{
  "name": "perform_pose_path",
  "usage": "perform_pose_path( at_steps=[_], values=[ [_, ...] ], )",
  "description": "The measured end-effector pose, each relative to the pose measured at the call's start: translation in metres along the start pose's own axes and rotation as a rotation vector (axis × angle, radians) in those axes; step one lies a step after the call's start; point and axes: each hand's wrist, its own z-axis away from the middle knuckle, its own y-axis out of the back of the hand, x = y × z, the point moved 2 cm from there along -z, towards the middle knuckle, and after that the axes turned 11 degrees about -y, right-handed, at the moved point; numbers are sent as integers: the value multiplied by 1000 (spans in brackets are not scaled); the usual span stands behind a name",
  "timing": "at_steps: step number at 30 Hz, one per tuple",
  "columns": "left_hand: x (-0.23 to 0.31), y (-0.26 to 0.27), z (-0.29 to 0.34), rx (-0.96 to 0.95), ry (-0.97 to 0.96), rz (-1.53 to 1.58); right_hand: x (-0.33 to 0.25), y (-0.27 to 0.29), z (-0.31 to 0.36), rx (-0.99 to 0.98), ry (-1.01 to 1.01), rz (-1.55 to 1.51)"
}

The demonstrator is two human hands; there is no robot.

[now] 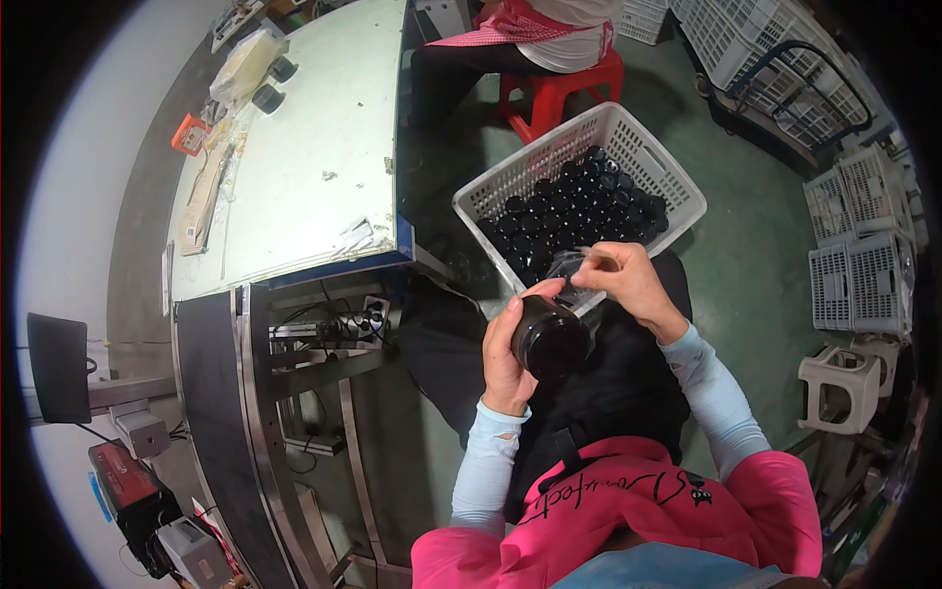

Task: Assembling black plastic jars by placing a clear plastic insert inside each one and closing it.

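My left hand (504, 365) is closed around a dark, round jar (552, 344) with a black end toward me, held tilted above my lap. Just beyond the jar, my right hand (631, 287) pinches a piece of thin clear plastic (566, 265), perhaps film or a small bag. Its fingertips are close to the left thumb. Whether the plastic touches the jar, I cannot tell. Past both hands is a white perforated crate (586, 130) holding many glossy black round pieces (579, 203), which look like jars or lids.
A pale worktable (299, 172) at left carries a plastic bag (247, 69), two dark jars and scraps. A dark conveyor belt (218, 422) runs below it. Another person sits on a red stool (559, 93) ahead. White crates (854, 275), a trolley (800, 93) and a pale stool (839, 388) stand at right.
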Motion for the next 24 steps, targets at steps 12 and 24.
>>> perform_pose_path(
  at_steps=[12,24],
  values=[
    [-9,-24,9,-98,-27,-153,2,9,-14,206,-33,-143],
    [-16,-26,3,-99,22,-68,-9,3,3,28,-142,-553]
  ],
)
